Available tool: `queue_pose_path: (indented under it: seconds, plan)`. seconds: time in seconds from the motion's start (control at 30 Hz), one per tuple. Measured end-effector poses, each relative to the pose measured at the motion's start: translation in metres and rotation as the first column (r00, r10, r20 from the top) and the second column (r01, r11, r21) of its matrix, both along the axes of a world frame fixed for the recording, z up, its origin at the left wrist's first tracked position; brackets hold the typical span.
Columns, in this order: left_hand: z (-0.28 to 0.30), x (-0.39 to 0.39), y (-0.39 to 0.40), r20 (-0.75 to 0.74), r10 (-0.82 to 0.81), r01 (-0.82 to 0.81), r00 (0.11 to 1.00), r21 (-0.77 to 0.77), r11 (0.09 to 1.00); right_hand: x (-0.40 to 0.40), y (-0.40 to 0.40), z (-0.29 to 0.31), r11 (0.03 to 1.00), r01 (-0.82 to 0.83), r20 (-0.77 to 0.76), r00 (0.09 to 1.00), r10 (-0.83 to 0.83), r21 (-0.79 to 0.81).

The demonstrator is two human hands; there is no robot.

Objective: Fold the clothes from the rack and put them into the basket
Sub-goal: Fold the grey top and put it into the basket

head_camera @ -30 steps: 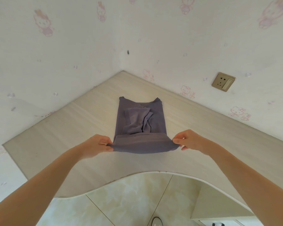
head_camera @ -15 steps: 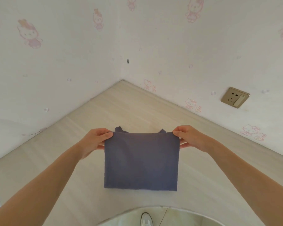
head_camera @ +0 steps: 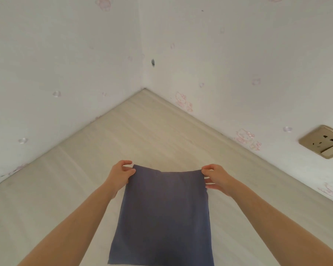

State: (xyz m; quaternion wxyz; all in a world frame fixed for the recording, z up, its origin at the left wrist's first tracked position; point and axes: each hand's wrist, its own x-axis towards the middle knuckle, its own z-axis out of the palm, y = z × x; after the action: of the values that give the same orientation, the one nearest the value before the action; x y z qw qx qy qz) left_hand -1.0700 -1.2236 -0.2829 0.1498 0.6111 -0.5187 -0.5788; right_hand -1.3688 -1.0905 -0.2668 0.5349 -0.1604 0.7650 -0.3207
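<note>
The left hand (head_camera: 121, 172) and right hand (head_camera: 215, 176) pinch the far corners of the folded purple garment (head_camera: 161, 217) lying on the pale tabletop (head_camera: 142, 131); laying those corners down level should keep the fold square.

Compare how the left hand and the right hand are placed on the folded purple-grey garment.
The left hand pinches the folded purple-grey garment at its far left corner; the right hand pinches the far right corner. The left corner sits slightly farther up the frame than the right corner. Both hands grip the same far edge, thumb against fingers, over the pale wooden tabletop.
</note>
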Motion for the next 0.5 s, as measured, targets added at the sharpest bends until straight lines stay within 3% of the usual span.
queue_pose_path:
  seconds: [0.1, 0.3, 0.5]
  plan:
    - [-0.007, -0.002, 0.001, 0.077, -0.061, 0.063, 0.995, -0.015, 0.998, 0.0, -0.004, -0.009, 0.999, 0.017, -0.001, 1.0, -0.017, 0.035]
    - [-0.012, 0.002, 0.022, 0.261, -0.135, 0.176, 0.956, -0.139, 0.975, 0.008, 0.012, -0.018, 0.991, -0.059, -0.226, 0.97, 0.086, 0.124]
    - [-0.013, 0.024, 0.075, 0.332, -0.11, 0.151, 0.937, -0.1, 0.983, 0.05, 0.061, -0.009, 0.983, 0.046, -0.146, 0.989, -0.02, 0.176]
